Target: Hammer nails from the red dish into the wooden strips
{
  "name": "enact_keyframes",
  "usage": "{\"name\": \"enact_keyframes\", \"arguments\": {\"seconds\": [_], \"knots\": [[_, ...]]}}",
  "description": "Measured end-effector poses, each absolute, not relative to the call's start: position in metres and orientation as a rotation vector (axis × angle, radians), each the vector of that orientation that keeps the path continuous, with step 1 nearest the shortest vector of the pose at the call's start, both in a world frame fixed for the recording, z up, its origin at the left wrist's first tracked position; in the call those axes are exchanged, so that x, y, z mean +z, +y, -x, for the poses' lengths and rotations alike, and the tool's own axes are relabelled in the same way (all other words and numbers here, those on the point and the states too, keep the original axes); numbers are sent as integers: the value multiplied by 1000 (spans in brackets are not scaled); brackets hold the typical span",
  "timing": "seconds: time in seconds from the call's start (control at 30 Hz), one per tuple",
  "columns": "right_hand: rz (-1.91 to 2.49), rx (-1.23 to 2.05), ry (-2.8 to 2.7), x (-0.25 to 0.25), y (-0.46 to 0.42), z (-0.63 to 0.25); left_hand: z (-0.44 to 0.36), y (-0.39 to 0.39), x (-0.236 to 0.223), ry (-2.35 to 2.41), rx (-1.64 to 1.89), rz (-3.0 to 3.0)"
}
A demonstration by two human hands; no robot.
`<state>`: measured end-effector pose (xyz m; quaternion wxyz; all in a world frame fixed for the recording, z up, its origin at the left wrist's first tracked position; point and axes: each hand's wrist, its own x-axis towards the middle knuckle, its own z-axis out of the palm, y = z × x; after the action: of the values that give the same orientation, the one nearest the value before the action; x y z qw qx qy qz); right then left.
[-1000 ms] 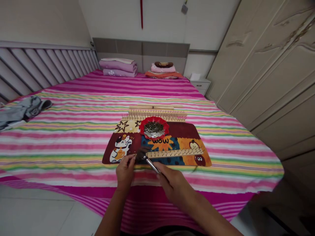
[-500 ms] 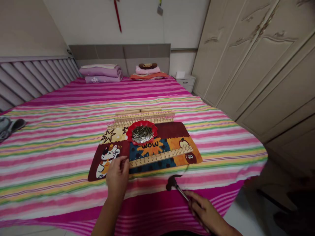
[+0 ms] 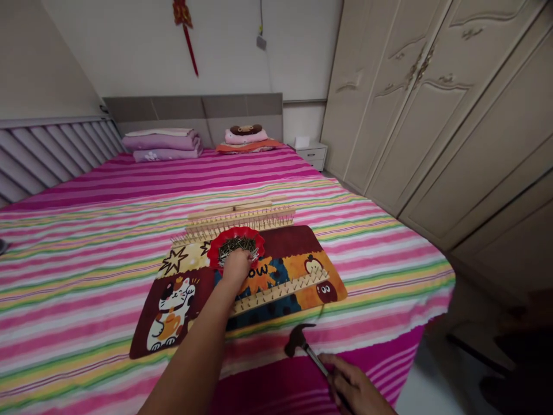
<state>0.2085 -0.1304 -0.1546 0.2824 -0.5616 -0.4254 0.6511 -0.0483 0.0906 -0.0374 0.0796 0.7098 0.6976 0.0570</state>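
My left hand (image 3: 237, 264) reaches into a red scalloped bowl (image 3: 213, 245) heaped with loose nails (image 3: 235, 242). Its fingers look curled down at the silvery nails; whatever lies between them is hidden. A claw hammer (image 3: 297, 339) is in my right hand (image 3: 352, 383), gripped by the handle, its head pointing away from me over the bed's near edge. Between the hands, a wooden strip (image 3: 280, 293) studded with upright nails lies slanted across a patterned mat (image 3: 285, 239). My left forearm crosses in front of the strip's left end.
Behind the bowl, several more wooden strips (image 3: 242, 218) with nails stand close together. The mat rests on a striped bedspread (image 3: 371, 242). Folded bedding (image 3: 164, 143) is stacked by the headboard (image 3: 242, 109). A wardrobe (image 3: 415, 115) stands along the right side.
My left hand has left the near wooden strip's left end and moved forward into the nail bowl. The right hand still grips the hammer in nearly the same place. My view has tilted up and turned right.
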Motion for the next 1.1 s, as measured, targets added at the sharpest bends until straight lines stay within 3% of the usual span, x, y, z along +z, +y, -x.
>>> {"name": "enact_keyframes", "arguments": {"seconds": [0.2,0.4,0.5,0.67,0.9,1.1], "knots": [[1529,1770,-1136,-159,-128,-209,47,99,-42,2110,141,-2070],[1486,1749,-1080,-156,-128,-204,56,96,-31,2103,379,-1994],[1512,1751,-1077,-154,-128,-203,66,84,-22,2000,704,-1826],[1542,1748,-1083,-151,-127,-204,86,42,1,1442,1276,-1139],[1615,1726,-1075,-153,-130,-208,134,-37,19,1393,1403,-821],[1606,1755,-1055,-153,-131,-208,157,-74,-19,1521,1440,-716]]}}
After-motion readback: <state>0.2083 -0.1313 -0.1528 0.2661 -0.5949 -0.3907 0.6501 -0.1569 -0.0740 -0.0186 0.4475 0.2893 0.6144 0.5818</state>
